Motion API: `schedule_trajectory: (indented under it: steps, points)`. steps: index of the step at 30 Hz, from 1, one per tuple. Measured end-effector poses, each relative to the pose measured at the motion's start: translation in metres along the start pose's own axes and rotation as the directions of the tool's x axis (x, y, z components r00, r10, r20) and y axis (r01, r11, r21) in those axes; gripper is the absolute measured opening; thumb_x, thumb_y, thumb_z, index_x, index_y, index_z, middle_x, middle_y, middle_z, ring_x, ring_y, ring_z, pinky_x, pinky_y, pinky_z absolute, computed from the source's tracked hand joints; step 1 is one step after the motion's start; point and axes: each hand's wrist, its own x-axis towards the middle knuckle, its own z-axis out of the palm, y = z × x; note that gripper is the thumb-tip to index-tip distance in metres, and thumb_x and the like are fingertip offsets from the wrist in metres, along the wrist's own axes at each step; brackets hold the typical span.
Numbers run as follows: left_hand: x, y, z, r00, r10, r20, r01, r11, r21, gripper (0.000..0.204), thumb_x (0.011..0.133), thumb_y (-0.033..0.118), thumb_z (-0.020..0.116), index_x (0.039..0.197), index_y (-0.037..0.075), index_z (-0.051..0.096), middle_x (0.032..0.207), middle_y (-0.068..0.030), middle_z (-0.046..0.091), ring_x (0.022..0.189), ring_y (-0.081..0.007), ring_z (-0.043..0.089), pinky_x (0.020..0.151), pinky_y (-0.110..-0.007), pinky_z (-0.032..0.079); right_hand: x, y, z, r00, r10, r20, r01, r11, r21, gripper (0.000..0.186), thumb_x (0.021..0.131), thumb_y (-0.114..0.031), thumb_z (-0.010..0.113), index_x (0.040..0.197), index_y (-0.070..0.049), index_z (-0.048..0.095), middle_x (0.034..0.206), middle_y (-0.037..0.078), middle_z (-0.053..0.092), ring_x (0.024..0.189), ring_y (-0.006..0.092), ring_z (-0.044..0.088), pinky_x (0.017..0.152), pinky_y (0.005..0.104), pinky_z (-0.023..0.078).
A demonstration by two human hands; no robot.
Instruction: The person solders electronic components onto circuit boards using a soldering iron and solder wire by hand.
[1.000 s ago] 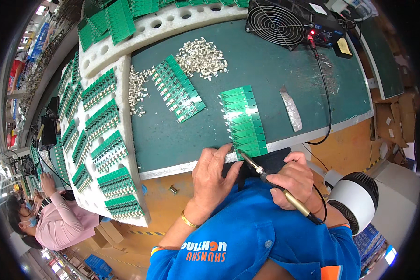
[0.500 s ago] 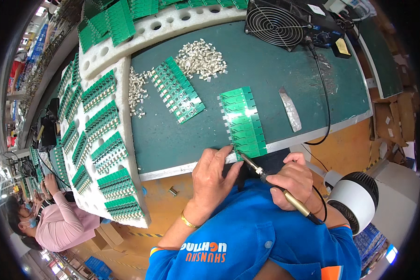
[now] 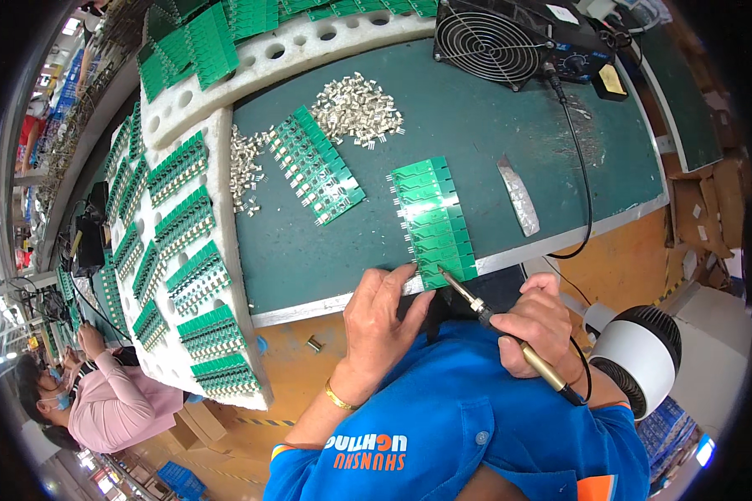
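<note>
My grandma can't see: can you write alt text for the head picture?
Person in a blue shirt holding a soldering iron in the right hand, its tip at a green circuit board, the left hand at the board's corner. Another board and heaps of small pale parts lie on the bench; more boards fill white foam at left.

With the near circuit-board panel (image 3: 434, 213) as the dial's centre on the workbench (image 3: 309, 259), a second panel (image 3: 317, 167) lay toward ten o'clock. A connector heap (image 3: 357, 110) sat at eleven, beside that panel; beyond it, at eleven, a foam slab (image 3: 309, 52) carried more boards. Another board-laden foam slab (image 3: 226, 209) stood at nine. The fan box (image 3: 493, 46) was at one, a strip (image 3: 520, 198) between two and three. The left hand (image 3: 383, 313) was at seven, the right hand (image 3: 536, 326), around the soldering iron (image 3: 476, 302), between four and five.
</note>
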Motion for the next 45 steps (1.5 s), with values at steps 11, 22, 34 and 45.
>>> schedule_trajectory:
  steps: [11, 22, 34, 45]
  points:
    - [0.001, 0.002, 0.000, 1.000, -0.020, 0.009, 0.019, 1.000, 0.017, 0.041, 0.067, 0.004, 0.086, 0.105, 0.002, 0.068, 0.078, -0.0074, 0.057, 0.068, -0.0173, 0.057, 0.058, -0.030, 0.048, 0.000, 0.012, 0.008, 0.997, -0.041, -0.067, 0.048, 0.993, 0.109, 0.022, 0.091, -0.022, 0.065, 0.103, -0.004, 0.063, 0.067, 0.003, 0.058, 0.055, 0.0193, 0.051, 0.064, 0.0371, 0.045]
    - [-0.002, 0.005, 0.002, 1.000, -0.028, 0.009, 0.028, 0.998, 0.048, 0.040, 0.068, 0.004, 0.085, 0.105, 0.002, 0.068, 0.080, -0.0076, 0.059, 0.068, -0.0172, 0.058, 0.060, -0.030, 0.049, -0.009, 0.021, 0.015, 0.991, -0.044, -0.130, 0.068, 0.979, 0.190, 0.030, 0.096, -0.029, 0.062, 0.108, -0.002, 0.062, 0.071, 0.007, 0.057, 0.057, 0.0226, 0.052, 0.058, 0.0370, 0.045]
    - [0.008, 0.007, 0.002, 0.999, -0.055, 0.002, 0.054, 0.992, 0.110, 0.040, 0.068, 0.006, 0.085, 0.104, 0.003, 0.067, 0.081, -0.0080, 0.060, 0.067, -0.0189, 0.058, 0.060, -0.031, 0.050, 0.003, 0.029, 0.021, 0.982, -0.053, -0.179, 0.093, 0.971, 0.222, 0.036, 0.096, -0.033, 0.061, 0.108, 0.001, 0.062, 0.075, 0.010, 0.057, 0.060, 0.0251, 0.053, 0.055, 0.0371, 0.044]
    - [-0.003, 0.001, 0.005, 0.999, -0.028, -0.039, 0.020, 0.984, -0.180, 0.038, 0.079, 0.013, 0.078, 0.112, 0.003, 0.060, 0.086, -0.0116, 0.056, 0.073, -0.0263, 0.058, 0.064, -0.036, 0.049, -0.008, 0.064, 0.014, 0.991, -0.068, -0.115, 0.072, 0.997, 0.023, 0.034, 0.102, -0.028, 0.047, 0.114, 0.002, 0.058, 0.085, 0.015, 0.047, 0.073, 0.0278, 0.047, 0.064, 0.0398, 0.040]
